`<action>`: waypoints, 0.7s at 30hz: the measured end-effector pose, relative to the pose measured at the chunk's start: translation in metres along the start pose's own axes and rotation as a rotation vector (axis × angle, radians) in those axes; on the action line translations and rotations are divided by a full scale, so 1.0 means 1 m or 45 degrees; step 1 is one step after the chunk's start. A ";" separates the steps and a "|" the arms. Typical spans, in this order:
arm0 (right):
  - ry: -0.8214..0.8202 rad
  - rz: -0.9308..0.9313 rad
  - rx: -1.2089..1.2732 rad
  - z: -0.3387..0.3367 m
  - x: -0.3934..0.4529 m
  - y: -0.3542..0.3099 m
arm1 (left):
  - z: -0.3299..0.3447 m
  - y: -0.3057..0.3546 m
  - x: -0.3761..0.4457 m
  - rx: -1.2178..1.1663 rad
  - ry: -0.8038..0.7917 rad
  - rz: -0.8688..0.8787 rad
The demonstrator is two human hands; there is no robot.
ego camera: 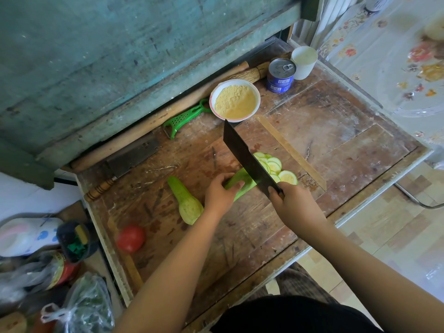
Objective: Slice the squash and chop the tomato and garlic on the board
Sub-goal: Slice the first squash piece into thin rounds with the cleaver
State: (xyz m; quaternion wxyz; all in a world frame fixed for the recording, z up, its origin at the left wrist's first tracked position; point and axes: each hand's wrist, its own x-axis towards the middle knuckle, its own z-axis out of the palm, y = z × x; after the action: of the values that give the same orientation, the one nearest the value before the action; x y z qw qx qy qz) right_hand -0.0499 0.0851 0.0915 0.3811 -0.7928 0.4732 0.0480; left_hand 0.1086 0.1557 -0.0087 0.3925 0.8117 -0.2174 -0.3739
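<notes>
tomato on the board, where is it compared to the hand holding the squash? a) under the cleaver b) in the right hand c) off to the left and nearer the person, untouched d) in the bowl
c: the tomato lies whole on the board's left part, apart from the left hand gripping the squash.

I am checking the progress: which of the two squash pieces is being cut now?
The squash under the left hand, meeting the cleaver. The other squash piece lies untouched, nearer the tomato.
</notes>
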 end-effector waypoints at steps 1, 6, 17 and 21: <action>-0.004 -0.001 -0.010 0.001 0.000 0.000 | 0.000 0.000 0.000 0.002 0.003 0.003; 0.009 -0.008 -0.053 0.005 0.000 0.002 | 0.001 0.000 0.000 0.012 0.016 0.017; 0.002 -0.009 -0.069 0.003 0.002 0.005 | 0.001 0.001 0.000 0.005 0.010 0.021; -0.038 0.024 -0.066 0.004 0.005 0.007 | 0.001 0.000 -0.002 -0.003 0.000 0.013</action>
State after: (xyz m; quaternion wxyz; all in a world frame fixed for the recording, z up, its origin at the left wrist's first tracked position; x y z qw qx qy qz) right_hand -0.0515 0.0825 0.0830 0.3669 -0.7972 0.4735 0.0756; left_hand 0.1064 0.1564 -0.0086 0.3955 0.8101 -0.2211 -0.3721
